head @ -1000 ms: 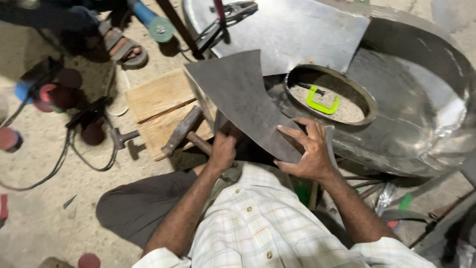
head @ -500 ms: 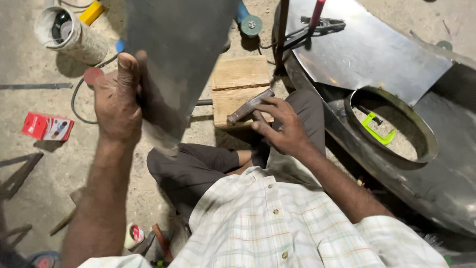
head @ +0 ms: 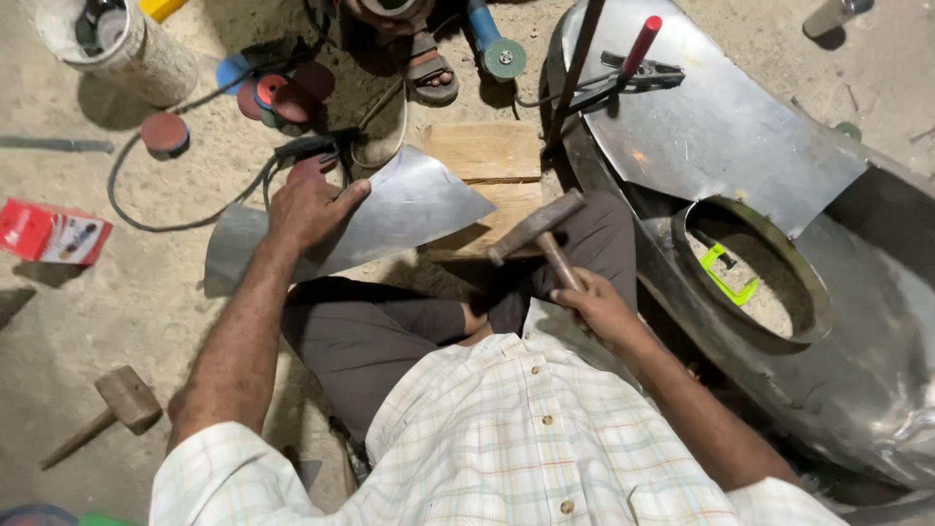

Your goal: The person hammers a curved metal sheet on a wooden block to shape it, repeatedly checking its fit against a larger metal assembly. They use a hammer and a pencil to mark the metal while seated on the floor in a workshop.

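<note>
My left hand [head: 310, 209] is spread flat, fingers fanned out, pressing down on a curved, pointed sheet of thin grey metal [head: 390, 209] that lies on the sandy floor just left of my bent knee. Its pointed tip reaches over the edge of a pale wooden block [head: 492, 166].

My right hand [head: 596, 304] is closed in a fist around the wooden handle of a steel-headed hammer [head: 538, 229]; the head sits above the wooden block's near edge, tilted up to the right (can't tell if it's touching the wood or hovering over it).

On my right there's a big shiny bent steel panel [head: 857, 370] with a round ringed opening [head: 750, 282] in it, and a bright green angled bit [head: 726, 273] shows inside the hole. A red-handled clamp tool [head: 638, 63] rests on the flat plate up top.

Left side stuff: a small red cardboard box [head: 51, 232], a wooden mallet [head: 112, 409] lying near my elbow, a few red sanding discs [head: 282, 93], a black cable [head: 185, 195] looping through the dust, and a grimy white bucket [head: 117, 39] in the corner. Someone's sandalled foot [head: 429, 68] is at the top edge.
</note>
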